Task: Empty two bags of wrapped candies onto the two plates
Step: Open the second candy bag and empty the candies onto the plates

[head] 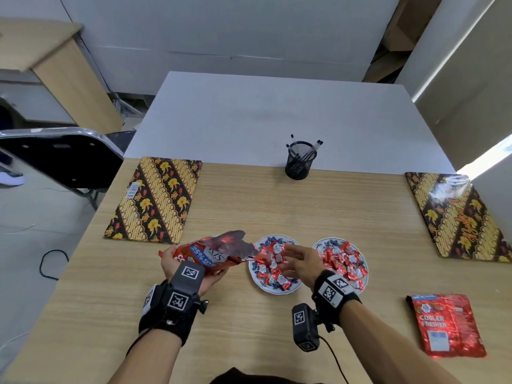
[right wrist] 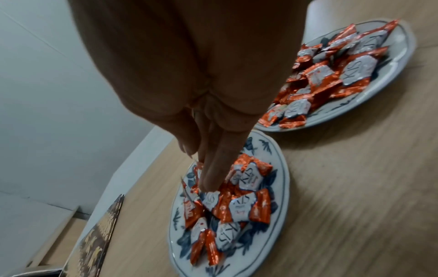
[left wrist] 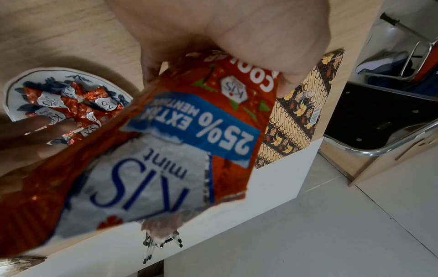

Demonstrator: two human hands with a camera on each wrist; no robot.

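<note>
My left hand (head: 177, 259) grips the bottom of a torn red candy bag (head: 219, 252), lying sideways with its open mouth at the rim of the left plate (head: 256, 281). The wrist view shows the bag (left wrist: 177, 140) crumpled in the left hand (left wrist: 225, 46). My right hand (head: 293, 259) hovers open over that plate, and its straight fingers (right wrist: 218, 159) reach down to the wrapped candies (right wrist: 239, 208) heaped there. The right plate (head: 366, 268) also holds a pile of red candies (head: 343, 261). A second red bag (head: 448, 325) lies flat at the right.
A black mesh pen holder (head: 300, 160) stands at the table's middle back. Two batik-patterned books lie at the left (head: 155, 198) and the right (head: 457, 214). A black chair (head: 63, 159) stands off the table's left side.
</note>
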